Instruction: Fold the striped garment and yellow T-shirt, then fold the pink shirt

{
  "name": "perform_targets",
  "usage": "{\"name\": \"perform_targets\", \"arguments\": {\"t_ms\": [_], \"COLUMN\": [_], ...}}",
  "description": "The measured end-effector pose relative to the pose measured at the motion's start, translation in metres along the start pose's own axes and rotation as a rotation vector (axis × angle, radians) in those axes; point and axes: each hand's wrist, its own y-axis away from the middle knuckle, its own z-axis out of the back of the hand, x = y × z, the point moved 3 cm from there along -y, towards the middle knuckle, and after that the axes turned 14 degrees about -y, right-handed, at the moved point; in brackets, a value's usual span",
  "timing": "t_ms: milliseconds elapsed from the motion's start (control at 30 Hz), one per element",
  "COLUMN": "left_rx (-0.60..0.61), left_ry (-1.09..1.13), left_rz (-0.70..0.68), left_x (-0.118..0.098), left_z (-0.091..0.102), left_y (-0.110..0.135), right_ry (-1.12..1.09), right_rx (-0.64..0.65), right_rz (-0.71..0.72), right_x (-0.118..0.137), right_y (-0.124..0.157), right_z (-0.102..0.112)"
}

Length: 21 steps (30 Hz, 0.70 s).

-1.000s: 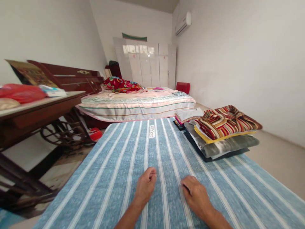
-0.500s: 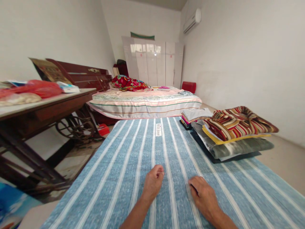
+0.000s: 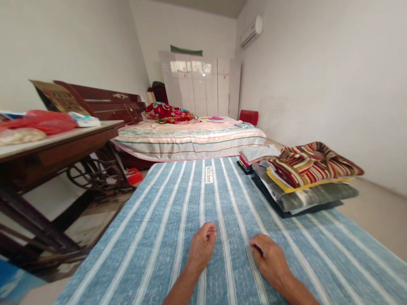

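Observation:
Both my hands rest on a blue cloth with white stripes spread over the surface in front of me. My left hand lies knuckles up with its fingers curled under into a loose fist, and nothing shows in it. My right hand also presses on the cloth with fingers bent; a small dark thing shows at its fingertips, too small to name. A small white label is sewn on the cloth farther ahead.
A stack of folded clothes, topped by a red, yellow and white striped piece, sits on the cloth's right side. A wooden sewing-machine table stands left. Beyond are a bed, white wardrobes and a wall air conditioner.
The view swung slightly, right and then back left. Both hands stay in about the same place on the striped cloth.

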Motion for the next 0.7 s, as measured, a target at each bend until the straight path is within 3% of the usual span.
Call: {"name": "perform_targets", "arguments": {"t_ms": [200, 433, 567, 700], "left_rx": [0.004, 0.004, 0.009, 0.013], "left_ry": [0.009, 0.02, 0.018, 0.006], "left_rz": [0.017, 0.024, 0.016, 0.016], "left_x": [0.0, 0.003, 0.004, 0.004], "left_z": [0.002, 0.002, 0.002, 0.003], "left_y": [-0.003, -0.005, -0.006, -0.006], "right_ry": [0.035, 0.033, 0.039, 0.254], "right_rx": [-0.005, 0.089, 0.058, -0.152], "right_rz": [-0.046, -0.098, -0.033, 0.092], "right_x": [0.007, 0.026, 0.051, 0.076], "right_y": [-0.009, -0.024, -0.046, -0.086], "right_z": [0.004, 0.016, 0.049, 0.113]}}
